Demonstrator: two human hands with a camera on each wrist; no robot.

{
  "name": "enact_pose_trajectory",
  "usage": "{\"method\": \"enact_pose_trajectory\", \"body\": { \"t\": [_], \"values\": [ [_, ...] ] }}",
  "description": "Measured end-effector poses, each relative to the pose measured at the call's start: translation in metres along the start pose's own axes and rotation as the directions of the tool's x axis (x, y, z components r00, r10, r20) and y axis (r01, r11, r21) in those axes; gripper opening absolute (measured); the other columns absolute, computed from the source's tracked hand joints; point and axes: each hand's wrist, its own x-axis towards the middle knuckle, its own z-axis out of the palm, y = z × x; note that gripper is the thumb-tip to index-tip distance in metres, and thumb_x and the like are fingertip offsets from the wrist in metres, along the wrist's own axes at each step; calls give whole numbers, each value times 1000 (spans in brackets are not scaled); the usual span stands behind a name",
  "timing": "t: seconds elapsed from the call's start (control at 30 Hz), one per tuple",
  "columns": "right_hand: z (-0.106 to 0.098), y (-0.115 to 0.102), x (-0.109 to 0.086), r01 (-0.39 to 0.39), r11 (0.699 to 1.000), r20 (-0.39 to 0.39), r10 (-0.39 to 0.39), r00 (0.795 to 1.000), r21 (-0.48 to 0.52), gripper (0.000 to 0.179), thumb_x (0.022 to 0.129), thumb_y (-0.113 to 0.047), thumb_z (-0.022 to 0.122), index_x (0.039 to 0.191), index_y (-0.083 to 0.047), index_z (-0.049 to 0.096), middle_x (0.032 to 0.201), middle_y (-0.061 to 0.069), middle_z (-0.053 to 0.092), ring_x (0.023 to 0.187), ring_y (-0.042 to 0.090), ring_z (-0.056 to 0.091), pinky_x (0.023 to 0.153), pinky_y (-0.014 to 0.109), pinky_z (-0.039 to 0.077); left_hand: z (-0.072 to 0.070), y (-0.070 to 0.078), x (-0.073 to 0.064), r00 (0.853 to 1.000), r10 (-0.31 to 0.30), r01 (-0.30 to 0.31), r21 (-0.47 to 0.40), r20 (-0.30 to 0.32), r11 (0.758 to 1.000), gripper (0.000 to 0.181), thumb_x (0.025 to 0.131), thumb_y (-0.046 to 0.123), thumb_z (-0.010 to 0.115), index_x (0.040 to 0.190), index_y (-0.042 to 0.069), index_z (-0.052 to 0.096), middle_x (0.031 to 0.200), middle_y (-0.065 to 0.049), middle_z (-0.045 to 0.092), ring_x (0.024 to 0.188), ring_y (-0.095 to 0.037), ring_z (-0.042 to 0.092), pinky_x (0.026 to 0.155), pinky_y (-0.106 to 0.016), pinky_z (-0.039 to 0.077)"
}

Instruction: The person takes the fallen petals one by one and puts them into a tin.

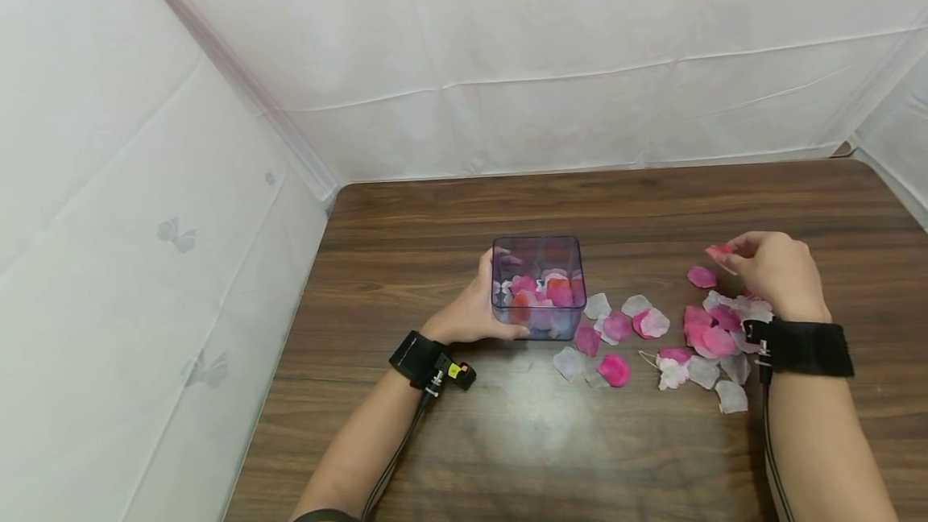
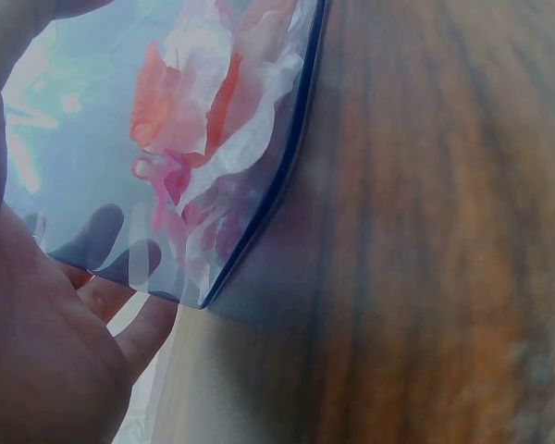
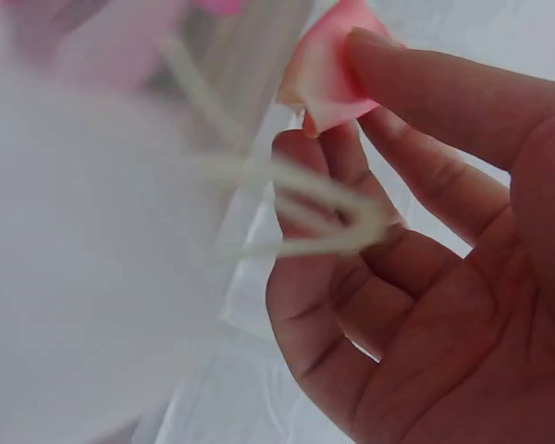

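My left hand grips a see-through purple square box by its left side, thumb at the near wall. Pink, white and orange-red petals lie inside it, visible through the wall in the left wrist view. On the right, my right hand pinches a pinkish-red petal between thumb and fingers, above the table. A single magenta petal lies just below those fingertips. Near the right wrist is a heap of pink and white petals, partly hidden by the wristband.
Loose pink and white petals are scattered right of the box on the brown wooden table. A small white flower-like piece with a thin string lies beside the heap. White sheeting hangs behind the table and at its left.
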Motion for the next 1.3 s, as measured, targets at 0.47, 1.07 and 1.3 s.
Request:
{"method": "enact_pose_trajectory", "body": {
  "t": [0.47, 1.07, 1.3],
  "values": [
    [-4, -56, -13, 200, 978, -265, -178, 948, 61, 28, 96, -23, 69, 105, 3, 72, 91, 24, 72, 76, 37, 63, 64, 40, 41, 0, 0, 1, 1000, 4, -4, -5, -8, 1000, 119, 69, 14, 93, 152, 11, 8, 140, -15, 43, 124, -25, 53, 107, -44, 44],
    [22, -131, -33, 509, 860, -434, -450, 780, 23, 20, 85, -6, 80, 104, -1, 74, 91, 13, 70, 72, 24, 61, 66, 30, 42, 0, -2, 2, 1000, 19, -18, 17, -5, 1000, 120, 69, 16, 93, 152, 11, 6, 144, -10, 38, 125, -21, 53, 106, -38, 45],
    [42, -159, -39, 631, 776, -410, -568, 713, 24, 22, 84, -8, 82, 104, -2, 73, 94, 10, 69, 78, 21, 61, 65, 38, 51, 1, -1, 2, 1000, 12, -12, 4, -1, 1000, 118, 69, 16, 93, 151, 11, 8, 139, -12, 44, 123, -23, 54, 106, -42, 45]
  ]
}}
